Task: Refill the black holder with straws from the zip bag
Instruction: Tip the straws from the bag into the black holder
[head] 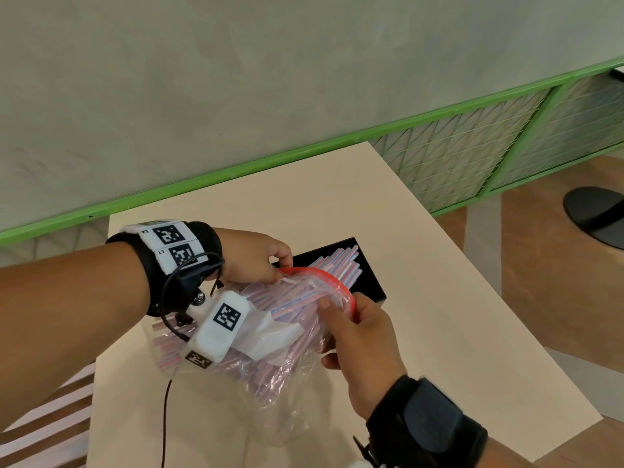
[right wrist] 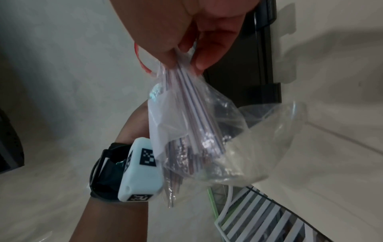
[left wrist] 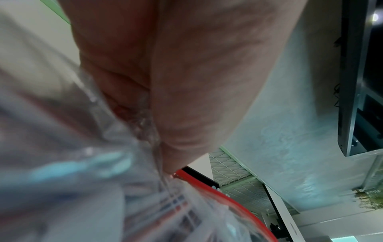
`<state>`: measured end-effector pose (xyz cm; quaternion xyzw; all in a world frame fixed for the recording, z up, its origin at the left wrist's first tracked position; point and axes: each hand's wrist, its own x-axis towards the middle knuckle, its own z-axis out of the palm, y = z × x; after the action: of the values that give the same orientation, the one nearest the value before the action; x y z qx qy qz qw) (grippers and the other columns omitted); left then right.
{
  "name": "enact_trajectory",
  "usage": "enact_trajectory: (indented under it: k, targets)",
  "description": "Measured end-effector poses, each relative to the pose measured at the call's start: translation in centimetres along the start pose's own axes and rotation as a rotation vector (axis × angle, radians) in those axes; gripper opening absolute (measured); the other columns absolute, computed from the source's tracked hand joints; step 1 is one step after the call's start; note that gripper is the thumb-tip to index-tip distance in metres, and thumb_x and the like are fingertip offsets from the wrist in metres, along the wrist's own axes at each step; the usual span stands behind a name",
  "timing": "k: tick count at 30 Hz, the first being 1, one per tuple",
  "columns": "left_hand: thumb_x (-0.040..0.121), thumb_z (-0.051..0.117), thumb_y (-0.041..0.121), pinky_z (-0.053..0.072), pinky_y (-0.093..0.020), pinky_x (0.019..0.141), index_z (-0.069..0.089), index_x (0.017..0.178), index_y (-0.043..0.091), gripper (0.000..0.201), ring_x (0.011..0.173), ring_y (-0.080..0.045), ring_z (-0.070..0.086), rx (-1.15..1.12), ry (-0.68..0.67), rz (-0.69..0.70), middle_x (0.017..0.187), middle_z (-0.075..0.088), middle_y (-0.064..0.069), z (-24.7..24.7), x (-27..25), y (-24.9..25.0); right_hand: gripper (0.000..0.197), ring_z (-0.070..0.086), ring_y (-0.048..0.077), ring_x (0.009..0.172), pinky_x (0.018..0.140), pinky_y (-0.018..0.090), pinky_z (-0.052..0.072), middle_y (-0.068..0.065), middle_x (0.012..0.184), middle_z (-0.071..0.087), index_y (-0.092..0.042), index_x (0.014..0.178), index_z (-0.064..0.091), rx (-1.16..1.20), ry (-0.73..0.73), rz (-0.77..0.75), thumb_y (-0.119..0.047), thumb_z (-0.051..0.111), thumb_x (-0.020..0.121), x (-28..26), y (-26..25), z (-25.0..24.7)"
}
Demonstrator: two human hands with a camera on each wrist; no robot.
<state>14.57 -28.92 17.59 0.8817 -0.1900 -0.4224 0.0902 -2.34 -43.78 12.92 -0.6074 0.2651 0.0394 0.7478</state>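
A clear zip bag [head: 270,363] with a red zip strip [head: 324,275] is full of red, blue and white striped straws [head: 290,305]. It lies tilted over the near end of the black holder [head: 371,278]. The holder lies flat on the table with several straws [head: 341,261] in it. My left hand [head: 283,263] pinches the far side of the bag's mouth. My right hand [head: 341,309] pinches the near side, thumb on the plastic. In the right wrist view my right hand [right wrist: 186,62] grips plastic and straws together. The left wrist view shows my left hand [left wrist: 172,167] by the red strip [left wrist: 217,191].
The beige table [head: 439,315] has its right edge running diagonally close to the holder. A green-framed mesh rail [head: 337,140] runs behind it. A slatted bench [head: 44,423] sits at lower left, and a dark round base [head: 594,214] stands on the floor at right.
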Motion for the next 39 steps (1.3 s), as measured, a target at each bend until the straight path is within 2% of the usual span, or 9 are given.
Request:
enact_trajectory:
  k: [4, 9, 14, 20, 24, 27, 30, 35, 39]
  targets:
    - [0.088, 0.055, 0.034, 0.047, -0.035, 0.061, 0.062, 0.092, 0.039, 0.010, 0.061, -0.021, 0.057, 0.016, 0.010, -0.011, 0.087, 0.075, -0.012, 0.1, 0.0, -0.1, 0.011, 0.048, 0.015, 0.047, 0.042, 0.024, 0.047, 0.005, 0.066, 0.059, -0.014, 0.094, 0.060, 0.011, -0.036, -0.053, -0.005, 0.059, 0.099, -0.1, 0.1, 0.6]
    - [0.089, 0.056, 0.034, 0.049, -0.035, 0.061, 0.062, 0.092, 0.038, 0.009, 0.061, -0.021, 0.058, 0.015, 0.018, -0.003, 0.088, 0.076, -0.012, 0.3, 0.0, -0.5, 0.010, 0.054, 0.010, 0.049, 0.046, 0.021, 0.051, -0.004, 0.059, 0.062, -0.012, 0.092, 0.067, 0.006, -0.094, -0.064, -0.004, 0.063, 0.096, -0.3, 0.6, 0.3]
    - [0.092, 0.054, 0.028, 0.047, -0.030, 0.058, 0.063, 0.097, 0.036, 0.013, 0.059, -0.020, 0.057, 0.007, 0.024, -0.006, 0.077, 0.069, 0.000, 0.3, -0.4, -0.6, 0.026, 0.060, 0.012, 0.059, 0.049, 0.026, 0.054, 0.000, 0.071, 0.065, -0.022, 0.100, 0.066, -0.058, -0.115, -0.115, -0.006, 0.080, 0.085, -0.2, 0.8, 0.0]
    - [0.092, 0.053, 0.024, 0.047, -0.030, 0.057, 0.059, 0.090, 0.041, 0.019, 0.058, -0.020, 0.055, 0.021, 0.013, -0.004, 0.079, 0.067, -0.001, 0.4, -0.8, -0.7, 0.037, 0.054, 0.014, 0.060, 0.049, 0.023, 0.053, 0.008, 0.077, 0.061, -0.027, 0.115, 0.070, -0.162, -0.227, -0.180, -0.001, 0.074, 0.089, 0.4, 0.5, 0.0]
    - [0.090, 0.052, 0.021, 0.046, -0.028, 0.055, 0.058, 0.086, 0.042, 0.022, 0.056, -0.019, 0.054, 0.045, 0.017, -0.013, 0.078, 0.066, 0.000, 0.4, -1.0, -0.7, 0.024, 0.044, 0.003, 0.041, 0.043, 0.016, 0.044, -0.017, 0.046, 0.051, -0.022, 0.098, 0.068, -0.269, -0.315, -0.213, -0.003, 0.077, 0.086, 0.9, 0.1, -0.5]
    - [0.091, 0.051, 0.020, 0.047, -0.028, 0.055, 0.058, 0.088, 0.043, 0.024, 0.058, -0.019, 0.055, 0.033, 0.014, -0.009, 0.082, 0.069, 0.000, 0.4, -1.2, -0.5, 0.015, 0.051, 0.001, 0.043, 0.046, 0.009, 0.040, -0.019, 0.052, 0.059, -0.022, 0.099, 0.070, -0.375, -0.317, -0.269, -0.012, 0.075, 0.090, 1.3, -0.3, -0.5]
    - [0.094, 0.051, 0.023, 0.050, -0.028, 0.059, 0.061, 0.096, 0.041, 0.020, 0.060, -0.017, 0.058, 0.013, 0.023, 0.002, 0.086, 0.072, -0.001, 0.4, -1.3, -0.2, 0.003, 0.049, 0.004, 0.051, 0.051, 0.017, 0.044, -0.001, 0.064, 0.061, -0.021, 0.095, 0.072, -0.391, -0.183, -0.309, -0.018, 0.071, 0.094, 1.8, 0.1, -0.6]
    - [0.095, 0.052, 0.027, 0.051, -0.027, 0.064, 0.064, 0.099, 0.039, 0.018, 0.062, -0.013, 0.060, 0.001, 0.030, -0.016, 0.086, 0.073, 0.004, 0.4, -1.0, 0.1, 0.012, 0.051, 0.013, 0.057, 0.056, 0.022, 0.049, 0.004, 0.078, 0.065, -0.022, 0.095, 0.058, -0.332, -0.001, -0.321, -0.017, 0.068, 0.095, 1.7, 0.9, -0.3]
    - [0.098, 0.052, 0.030, 0.048, -0.027, 0.061, 0.067, 0.102, 0.032, 0.016, 0.065, -0.016, 0.058, -0.090, 0.024, -0.080, 0.080, 0.068, 0.009, 0.8, -0.4, -0.2, 0.021, 0.052, 0.021, 0.057, 0.055, 0.047, 0.054, 0.017, 0.076, 0.060, -0.029, 0.081, 0.051, -0.335, -0.018, -0.269, -0.022, 0.063, 0.097, 1.1, 1.5, 0.4]
